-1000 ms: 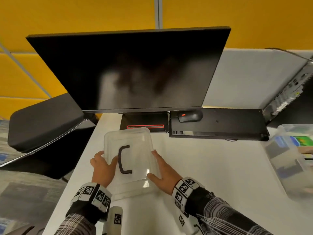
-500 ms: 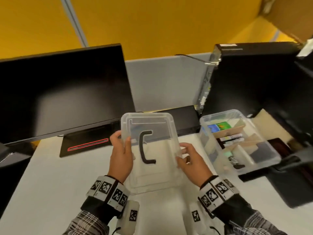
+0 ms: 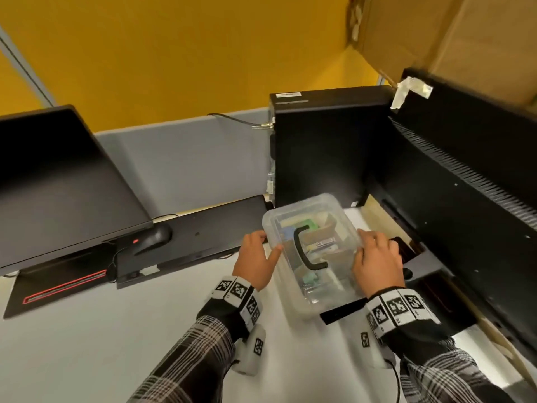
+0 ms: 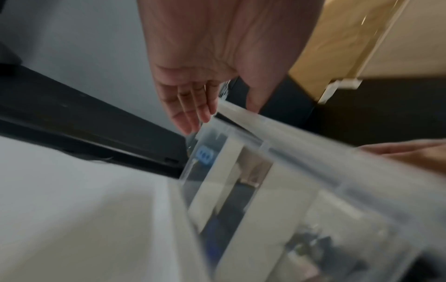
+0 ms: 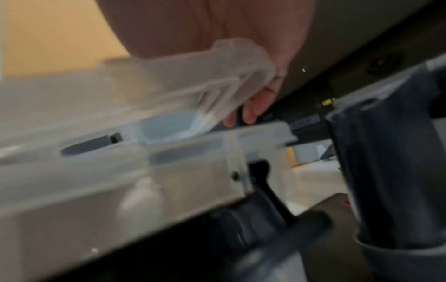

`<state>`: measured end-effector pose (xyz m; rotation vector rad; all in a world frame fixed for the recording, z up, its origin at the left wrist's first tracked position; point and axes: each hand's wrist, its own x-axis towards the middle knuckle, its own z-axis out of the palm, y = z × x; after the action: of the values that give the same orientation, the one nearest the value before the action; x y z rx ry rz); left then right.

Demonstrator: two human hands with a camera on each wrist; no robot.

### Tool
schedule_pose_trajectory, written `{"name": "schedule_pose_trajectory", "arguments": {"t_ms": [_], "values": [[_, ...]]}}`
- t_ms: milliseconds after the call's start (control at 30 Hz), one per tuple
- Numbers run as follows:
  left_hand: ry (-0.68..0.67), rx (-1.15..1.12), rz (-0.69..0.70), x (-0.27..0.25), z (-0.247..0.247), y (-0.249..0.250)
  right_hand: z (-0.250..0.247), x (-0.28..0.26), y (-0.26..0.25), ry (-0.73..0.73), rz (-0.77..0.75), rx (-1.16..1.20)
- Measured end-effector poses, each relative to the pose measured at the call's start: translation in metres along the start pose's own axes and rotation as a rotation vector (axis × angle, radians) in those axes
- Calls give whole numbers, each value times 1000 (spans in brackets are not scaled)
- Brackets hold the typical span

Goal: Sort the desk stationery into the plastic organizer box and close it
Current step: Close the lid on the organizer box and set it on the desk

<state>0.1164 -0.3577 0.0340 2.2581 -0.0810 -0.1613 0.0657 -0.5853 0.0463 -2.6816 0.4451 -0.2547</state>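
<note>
The clear lid (image 3: 312, 228) with its black handle (image 3: 305, 248) lies over the plastic organizer box (image 3: 322, 298), which stands on the white desk (image 3: 87, 344) just in front of the black computer tower (image 3: 319, 146). The left hand (image 3: 254, 261) holds the lid's left edge, thumb on top and fingers (image 4: 190, 114) nearly straight down its side. The right hand (image 3: 377, 261) grips the right edge, fingertips (image 5: 251, 112) curled under the lid's rim. In the right wrist view a gap shows between lid (image 5: 193, 80) and box rim (image 5: 217, 147), so the lid sits tilted there and is not seated. Through the plastic, cardboard dividers and green and blue items show, too blurred to name. Both wrist views are smeared; how far the left edge has settled cannot be told. A black mouse (image 3: 154, 238) rests to the left, near the monitor (image 3: 58, 184)
</note>
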Motion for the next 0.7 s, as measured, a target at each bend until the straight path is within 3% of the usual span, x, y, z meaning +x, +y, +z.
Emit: {"name": "schedule_pose_trajectory", "arguments": {"t_ms": [100,367,533,700], "values": [[-42,-6,-59,2,6,-2,11,1,6,-90,34,51],[-124,-93,-10,14,-7,3,14,14,16,-138,7,99],[-130,-199,-25,12,-14,1,17,8,20,-192,-60,173],[-27,-199,-197,4,-37,-32,22,-9,5,-344,-270,205]]}}
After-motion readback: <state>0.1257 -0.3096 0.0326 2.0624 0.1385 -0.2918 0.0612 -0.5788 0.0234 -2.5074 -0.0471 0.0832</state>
